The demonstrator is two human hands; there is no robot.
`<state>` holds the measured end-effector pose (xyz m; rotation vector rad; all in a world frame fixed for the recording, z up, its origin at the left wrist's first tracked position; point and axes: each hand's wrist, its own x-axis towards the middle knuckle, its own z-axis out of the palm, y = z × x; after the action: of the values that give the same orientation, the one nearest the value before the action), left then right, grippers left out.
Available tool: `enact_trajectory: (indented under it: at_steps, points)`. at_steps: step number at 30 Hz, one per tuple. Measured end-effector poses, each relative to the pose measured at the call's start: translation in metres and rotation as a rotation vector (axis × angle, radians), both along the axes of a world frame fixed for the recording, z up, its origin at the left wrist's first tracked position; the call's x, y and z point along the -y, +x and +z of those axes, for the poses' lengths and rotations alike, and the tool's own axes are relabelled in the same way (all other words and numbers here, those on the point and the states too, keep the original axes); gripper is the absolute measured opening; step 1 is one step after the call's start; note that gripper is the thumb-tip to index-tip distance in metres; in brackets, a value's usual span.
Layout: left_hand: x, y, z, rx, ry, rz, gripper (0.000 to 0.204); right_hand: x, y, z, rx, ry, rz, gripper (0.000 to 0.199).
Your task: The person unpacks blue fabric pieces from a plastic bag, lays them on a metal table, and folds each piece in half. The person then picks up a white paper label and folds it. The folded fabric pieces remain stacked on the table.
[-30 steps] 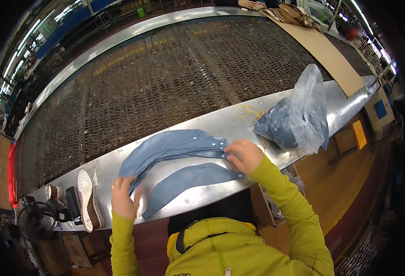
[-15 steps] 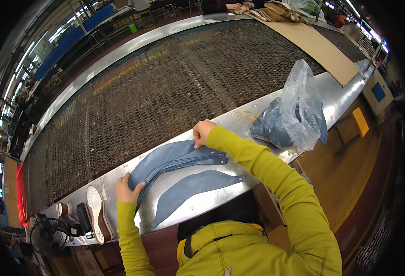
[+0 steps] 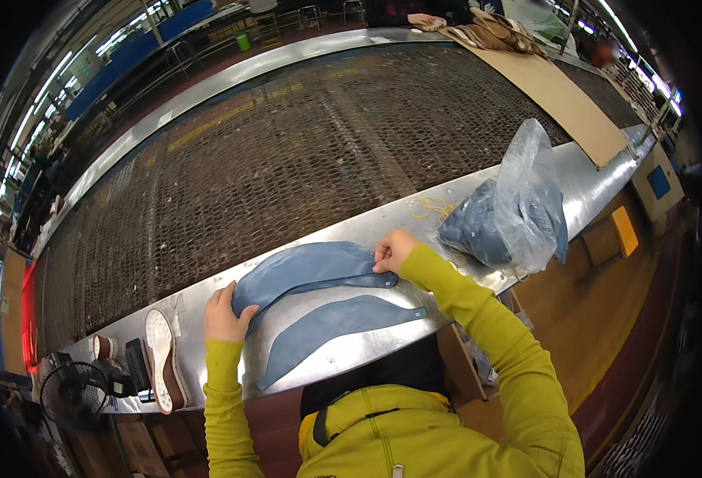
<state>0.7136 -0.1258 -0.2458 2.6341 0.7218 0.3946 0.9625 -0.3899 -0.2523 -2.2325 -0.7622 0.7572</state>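
A stack of curved blue-grey shoe-upper pieces (image 3: 311,265) lies on the metal table edge in front of me. My left hand (image 3: 227,315) is at the stack's left end, thumb apart from the fingers and gripping its edge. At the right end, my right hand (image 3: 396,251) pinches the stack's tip between thumb and fingers. A single curved blue-grey piece (image 3: 331,331) lies flat nearer to me, apart from both hands. Further right, a clear plastic bag (image 3: 526,211) holds more blue-grey pieces (image 3: 472,227).
Beyond the metal edge (image 3: 590,171) spreads a wide mesh conveyor (image 3: 271,159). Yellow string (image 3: 431,207) lies by the bag. A shoe sole (image 3: 162,350) and a black fan (image 3: 74,392) are at left. A brown board (image 3: 550,95) lies far right, near another person's hand (image 3: 420,19).
My right hand has moved right and down to the stack's tip. The stack's fanned edges now lie closer together, and its upper surface looks flatter. My left hand stays at the left end.
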Motion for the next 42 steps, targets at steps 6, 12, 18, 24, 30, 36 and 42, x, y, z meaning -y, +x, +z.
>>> enact_trajectory:
  at_steps: [6,12,18,24,30,36,42]
  points:
    - [0.009,-0.006,0.002,0.159,0.076,-0.059,0.074,0.02,-0.017,0.015,-0.214,0.167,-0.046,0.017]
    - [0.016,-0.013,-0.008,0.104,0.264,-0.084,0.078,0.049,-0.038,0.026,-0.233,0.214,-0.05,0.021]
    - [0.005,-0.026,-0.016,0.137,0.135,0.015,0.065,0.06,-0.04,0.026,-0.313,0.161,-0.158,0.021]
    - [0.003,-0.039,-0.016,0.194,0.13,0.049,0.049,0.059,-0.043,0.019,-0.372,0.238,-0.214,0.019]
    - [0.005,-0.037,-0.02,0.268,0.081,0.004,0.029,0.06,-0.044,0.017,-0.404,0.268,-0.251,0.017]
    - [-0.01,-0.018,-0.015,0.227,-0.005,0.0,0.024,0.062,-0.042,0.014,-0.391,0.255,-0.233,0.018]
    - [-0.014,-0.002,-0.01,0.0,-0.083,0.018,0.022,0.071,-0.042,0.006,-0.342,0.287,-0.226,0.018]
